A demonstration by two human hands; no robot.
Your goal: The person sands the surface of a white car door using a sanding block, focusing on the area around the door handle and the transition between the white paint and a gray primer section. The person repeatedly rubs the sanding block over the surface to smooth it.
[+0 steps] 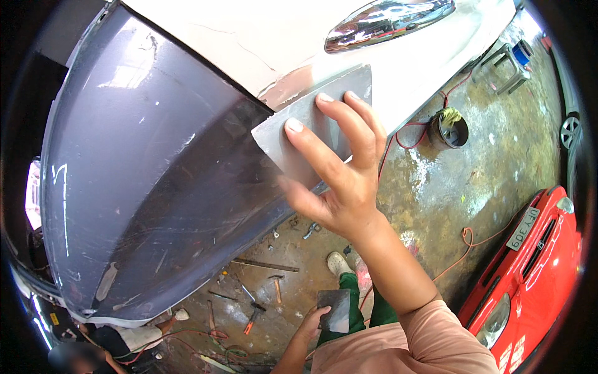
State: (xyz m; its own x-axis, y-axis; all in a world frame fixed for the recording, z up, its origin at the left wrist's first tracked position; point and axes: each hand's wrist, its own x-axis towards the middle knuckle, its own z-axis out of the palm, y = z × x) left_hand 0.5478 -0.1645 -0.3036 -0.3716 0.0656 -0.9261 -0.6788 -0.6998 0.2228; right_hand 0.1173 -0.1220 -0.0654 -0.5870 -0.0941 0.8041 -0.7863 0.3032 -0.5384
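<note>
My right hand (352, 187) presses a flat grey spreader plate (273, 137) against the car body, with several fingers spread across its face and the thumb near its lower edge. Under the plate, the white panel (212, 31) carries a brownish-pink patch (296, 84) beside the seam with a dark grey panel (180, 124). Lower down, close to my green trousers, my left hand (309, 324) grips a second grey plate (336, 308), thumb on its face. Grey smears show on that plate.
A lamp (392, 25) is set in the white panel. Hammers (278, 290) and other tools lie on the stained floor. To the right are a bucket (450, 131), a stool (507, 68), hoses and a red car (523, 268). Another person (112, 343) is at lower left.
</note>
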